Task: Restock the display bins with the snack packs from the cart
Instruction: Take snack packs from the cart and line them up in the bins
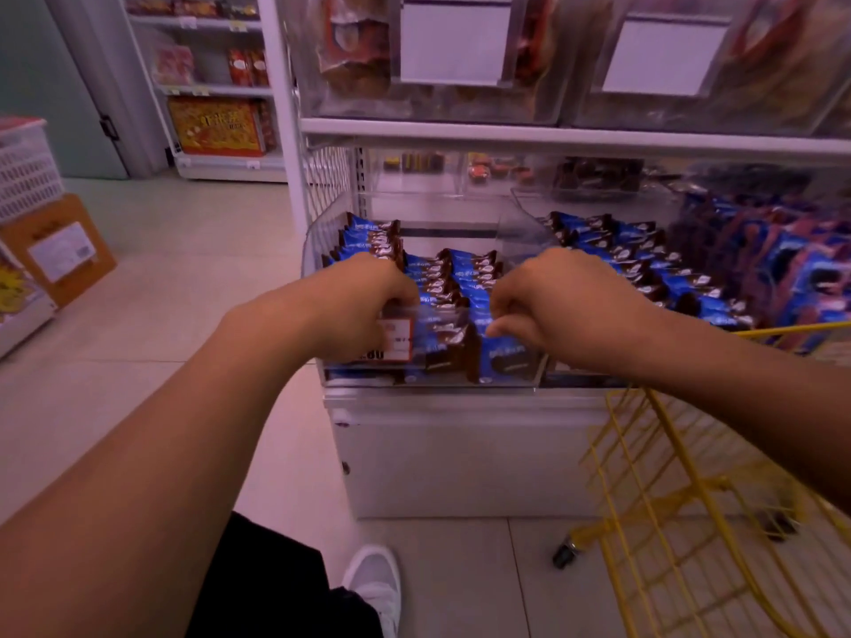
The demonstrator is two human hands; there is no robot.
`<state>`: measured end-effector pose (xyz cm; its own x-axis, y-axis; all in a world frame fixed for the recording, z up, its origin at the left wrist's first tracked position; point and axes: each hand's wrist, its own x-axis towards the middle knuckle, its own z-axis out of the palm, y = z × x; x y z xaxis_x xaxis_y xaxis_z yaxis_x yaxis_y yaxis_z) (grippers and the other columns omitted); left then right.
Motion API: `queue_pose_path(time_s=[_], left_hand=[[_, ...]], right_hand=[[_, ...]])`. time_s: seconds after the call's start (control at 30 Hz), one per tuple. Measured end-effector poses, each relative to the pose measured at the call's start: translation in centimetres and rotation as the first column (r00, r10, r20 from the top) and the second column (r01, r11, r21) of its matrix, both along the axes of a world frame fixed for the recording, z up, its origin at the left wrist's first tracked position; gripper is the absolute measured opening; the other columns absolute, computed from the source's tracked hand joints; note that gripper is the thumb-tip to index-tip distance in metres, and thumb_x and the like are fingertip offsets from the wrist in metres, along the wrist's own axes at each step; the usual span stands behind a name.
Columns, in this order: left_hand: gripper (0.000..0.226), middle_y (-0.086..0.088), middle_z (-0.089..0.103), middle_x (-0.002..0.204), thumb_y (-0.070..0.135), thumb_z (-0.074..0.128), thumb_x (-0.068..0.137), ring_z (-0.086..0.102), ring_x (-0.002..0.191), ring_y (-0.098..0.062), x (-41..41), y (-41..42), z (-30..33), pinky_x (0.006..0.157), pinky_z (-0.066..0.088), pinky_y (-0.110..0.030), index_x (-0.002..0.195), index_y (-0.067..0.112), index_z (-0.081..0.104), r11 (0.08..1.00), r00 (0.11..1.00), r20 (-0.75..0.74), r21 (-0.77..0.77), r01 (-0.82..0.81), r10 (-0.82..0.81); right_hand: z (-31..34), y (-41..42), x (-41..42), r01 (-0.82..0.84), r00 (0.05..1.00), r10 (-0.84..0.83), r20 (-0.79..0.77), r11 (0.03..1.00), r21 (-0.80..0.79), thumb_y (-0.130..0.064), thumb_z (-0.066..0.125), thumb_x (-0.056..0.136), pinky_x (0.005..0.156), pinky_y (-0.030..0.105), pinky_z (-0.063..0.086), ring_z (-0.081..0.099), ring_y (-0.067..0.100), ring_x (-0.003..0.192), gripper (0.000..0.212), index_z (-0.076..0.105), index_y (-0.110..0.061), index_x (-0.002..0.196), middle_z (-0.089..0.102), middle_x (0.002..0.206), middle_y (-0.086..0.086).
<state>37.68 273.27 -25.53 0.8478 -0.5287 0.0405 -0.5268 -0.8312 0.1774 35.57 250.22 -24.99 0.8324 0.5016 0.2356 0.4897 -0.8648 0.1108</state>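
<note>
A clear display bin (322, 232) on the low shelf holds rows of blue-and-brown snack packs (453, 274). My left hand (364, 301) reaches into the bin's front left with fingers curled down among the packs, near the orange price label (397, 340). My right hand (552, 306) is over the front right of the same bin, its fingers curled round the top of a blue snack pack (504, 361) standing against the front wall. The yellow wire cart (667, 476) stands at the lower right, below my right forearm.
A second clear bin (635, 264) of the same packs sits to the right, with purple-blue packs (783, 269) beyond it. Upper bins (460, 62) with white labels hang above. A cardboard box (60, 250) and white basket (25, 168) stand on the floor at left.
</note>
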Motion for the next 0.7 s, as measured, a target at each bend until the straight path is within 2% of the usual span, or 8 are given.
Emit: queue_pose_path(time_s=[0.1, 0.17, 0.3, 0.37, 0.47, 0.6, 0.7], left_hand=[[0.033, 0.015, 0.057, 0.082, 0.006, 0.07, 0.083, 0.058, 0.08, -0.01, 1.7, -0.1, -0.2, 0.071, 0.043, -0.028, 0.079, 0.035, 0.055, 0.999, 0.999, 0.014, -0.035, -0.04, 0.041], [0.034, 0.013, 0.058, 0.085, 0.004, 0.069, 0.084, 0.06, 0.083, -0.014, 2.7, -0.2, -0.7, 0.073, 0.046, -0.03, 0.081, 0.035, 0.054, 0.998, 0.999, -0.008, -0.028, -0.052, 0.052], [0.027, 0.003, 0.065, 0.099, 0.002, 0.067, 0.084, 0.063, 0.092, -0.02, 3.9, -0.7, -1.7, 0.085, 0.054, -0.039, 0.099, 0.024, 0.064, 0.998, 0.997, -0.034, -0.003, -0.062, 0.062], [0.028, 0.005, 0.064, 0.102, 0.004, 0.069, 0.084, 0.062, 0.095, -0.019, 4.1, -0.9, -2.2, 0.088, 0.052, -0.037, 0.103, 0.025, 0.064, 0.998, 0.997, -0.058, 0.025, -0.056, 0.058], [0.027, 0.005, 0.063, 0.106, 0.009, 0.071, 0.084, 0.06, 0.099, -0.018, 4.2, -1.2, -2.6, 0.091, 0.05, -0.037, 0.101, 0.029, 0.061, 0.998, 0.995, -0.087, 0.057, -0.033, 0.038], [0.027, 0.008, 0.062, 0.103, 0.012, 0.071, 0.085, 0.06, 0.097, -0.016, 3.7, -1.1, -2.4, 0.089, 0.051, -0.035, 0.094, 0.033, 0.057, 0.996, 0.993, -0.114, 0.091, -0.001, 0.012], [0.024, 0.009, 0.062, 0.105, 0.015, 0.071, 0.086, 0.059, 0.099, -0.014, 3.3, -0.8, -2.3, 0.09, 0.051, -0.035, 0.099, 0.032, 0.06, 0.994, 0.99, -0.144, 0.107, 0.009, 0.007]], right_hand=[[0.2, 0.5, 2.1, 0.038, 0.999, -0.038, -0.021, 0.999, 0.018, -0.046, 0.074, 0.085, 0.071, 0.036, 0.052, 0.065, 0.025, 0.082, 0.022, 0.07, -0.024, 0.082, 0.07, 0.085, 0.0], [-0.1, 0.7, 3.2, 0.05, 0.998, -0.049, -0.047, 0.999, 0.017, -0.043, 0.075, 0.085, 0.072, 0.04, 0.055, 0.066, 0.025, 0.08, 0.021, 0.072, -0.023, 0.082, 0.07, 0.085, 0.001], [-0.9, 0.6, 4.6, 0.065, 0.994, -0.063, -0.089, 0.998, 0.015, -0.041, 0.077, 0.084, 0.069, 0.036, 0.053, 0.065, 0.023, 0.079, 0.02, 0.07, -0.023, 0.079, 0.069, 0.081, 0.0], [-1.4, 0.5, 4.6, 0.063, 0.99, -0.06, -0.126, 0.998, 0.019, -0.041, 0.077, 0.083, 0.07, 0.037, 0.054, 0.065, 0.022, 0.079, 0.019, 0.069, -0.024, 0.078, 0.069, 0.082, -0.001], [-2.1, 0.4, 4.4, 0.051, 0.988, -0.05, -0.148, 0.999, 0.004, -0.042, 0.076, 0.085, 0.073, 0.037, 0.054, 0.064, 0.023, 0.082, 0.018, 0.07, -0.025, 0.082, 0.068, 0.085, -0.001], [-2.1, 0.1, 3.8, 0.039, 0.986, -0.04, -0.16, 0.999, -0.011, -0.042, 0.075, 0.085, 0.068, 0.032, 0.046, 0.062, 0.02, 0.08, 0.018, 0.071, -0.025, 0.083, 0.066, 0.081, -0.003], [-2.1, 0.2, 3.2, 0.018, 0.989, -0.019, -0.149, 1.0, -0.007, -0.044, 0.075, 0.085, 0.067, 0.031, 0.045, 0.061, 0.017, 0.078, 0.018, 0.072, -0.026, 0.084, 0.066, 0.081, -0.006]])
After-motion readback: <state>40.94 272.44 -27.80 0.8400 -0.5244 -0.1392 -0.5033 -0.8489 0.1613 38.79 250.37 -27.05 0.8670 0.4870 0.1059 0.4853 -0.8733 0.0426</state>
